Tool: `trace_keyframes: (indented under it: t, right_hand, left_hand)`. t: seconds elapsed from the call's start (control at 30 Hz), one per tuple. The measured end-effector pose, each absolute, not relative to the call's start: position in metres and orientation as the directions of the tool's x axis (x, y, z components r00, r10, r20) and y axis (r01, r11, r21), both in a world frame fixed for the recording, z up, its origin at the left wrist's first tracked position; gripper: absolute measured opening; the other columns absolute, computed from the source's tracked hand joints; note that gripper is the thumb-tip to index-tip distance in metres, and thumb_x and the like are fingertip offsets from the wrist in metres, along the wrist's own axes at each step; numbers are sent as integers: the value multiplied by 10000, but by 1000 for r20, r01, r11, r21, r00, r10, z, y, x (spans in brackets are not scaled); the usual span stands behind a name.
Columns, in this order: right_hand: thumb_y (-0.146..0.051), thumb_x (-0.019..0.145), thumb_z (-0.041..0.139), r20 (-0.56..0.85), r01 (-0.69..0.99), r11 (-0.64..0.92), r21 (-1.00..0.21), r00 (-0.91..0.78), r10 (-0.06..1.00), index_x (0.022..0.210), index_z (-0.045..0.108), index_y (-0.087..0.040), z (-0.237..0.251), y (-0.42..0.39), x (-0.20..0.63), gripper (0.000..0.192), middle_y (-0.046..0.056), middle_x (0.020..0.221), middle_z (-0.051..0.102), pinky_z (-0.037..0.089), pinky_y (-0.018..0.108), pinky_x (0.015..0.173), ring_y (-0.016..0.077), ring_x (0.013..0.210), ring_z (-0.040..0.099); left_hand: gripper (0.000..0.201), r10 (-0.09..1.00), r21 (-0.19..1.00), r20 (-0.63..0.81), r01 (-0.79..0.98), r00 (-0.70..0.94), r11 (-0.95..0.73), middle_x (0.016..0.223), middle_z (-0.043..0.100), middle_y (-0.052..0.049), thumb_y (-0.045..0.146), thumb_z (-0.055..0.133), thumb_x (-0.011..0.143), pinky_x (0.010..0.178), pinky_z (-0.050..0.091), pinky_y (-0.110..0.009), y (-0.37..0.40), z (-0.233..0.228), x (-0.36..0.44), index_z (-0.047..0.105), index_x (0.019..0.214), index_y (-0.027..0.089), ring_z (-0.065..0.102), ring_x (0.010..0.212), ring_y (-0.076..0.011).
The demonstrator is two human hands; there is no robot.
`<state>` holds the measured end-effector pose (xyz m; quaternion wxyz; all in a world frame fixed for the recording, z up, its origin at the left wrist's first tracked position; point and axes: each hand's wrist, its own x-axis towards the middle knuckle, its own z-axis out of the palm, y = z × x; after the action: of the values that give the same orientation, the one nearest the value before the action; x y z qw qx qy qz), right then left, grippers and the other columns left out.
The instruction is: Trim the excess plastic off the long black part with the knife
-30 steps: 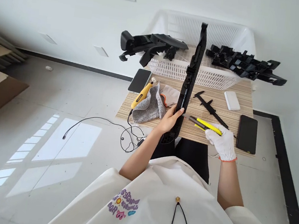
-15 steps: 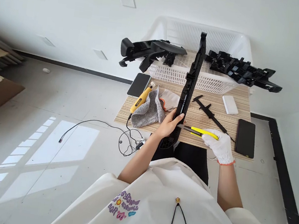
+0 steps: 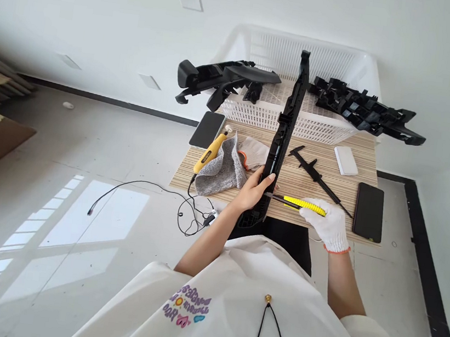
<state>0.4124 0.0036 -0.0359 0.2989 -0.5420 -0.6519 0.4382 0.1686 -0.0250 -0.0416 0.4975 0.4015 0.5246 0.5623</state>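
Note:
My bare left hand [image 3: 254, 189] grips the near end of a long black plastic part [image 3: 283, 132] that runs from the table's front edge to the white basket [image 3: 325, 127]. My right hand [image 3: 328, 222], in a white glove, holds a yellow utility knife [image 3: 301, 203]. The knife's blade tip touches the black part just beside my left thumb.
On the striped table [image 3: 302, 178] lie a yellow rotary tool [image 3: 209, 151], grey cloth [image 3: 225, 164], spare glove [image 3: 254, 151], black caliper [image 3: 315, 175], white block [image 3: 346, 160] and two phones [image 3: 368, 212], [image 3: 207, 129]. Black parts [image 3: 224, 77], [image 3: 365, 111] rest across the basket. A cable [image 3: 185, 216] hangs to the floor.
The knife has slid left along the table toward the black part, its tip now at my left thumb. The black part and my left hand barely moved.

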Motion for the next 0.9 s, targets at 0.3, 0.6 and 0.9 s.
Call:
trace_keyframes:
  t: [0.3,0.6,0.9]
  right_hand:
    - [-456,724,830,-157,364,-81,-928,-185,970,1064,806,-167,-42,7,416,447,37,706,739,543,294,553,183,593,665]
    - [-496,734,820,-168,352,-102,-930,-160,973,1051,805,-161,-34,5,410,462,29,667,719,534,286,538,180,579,658]
    - [-493,703,850,-184,356,-105,-929,-196,963,1049,801,-139,-35,6,410,497,27,648,707,517,281,531,172,564,637]
  left_hand:
    - [391,982,989,-70,-140,-176,45,785,653,7,581,650,913,792,528,-291,-24,-43,169,616,1026,209,639,788,-171]
    - [424,979,990,-77,-128,-189,54,766,641,10,610,681,886,704,502,-274,-24,-43,169,611,1011,211,610,715,-153]
    - [533,985,999,-8,-50,-175,0,874,701,-31,705,585,925,821,544,-316,-23,-47,167,634,1084,199,675,856,-197]
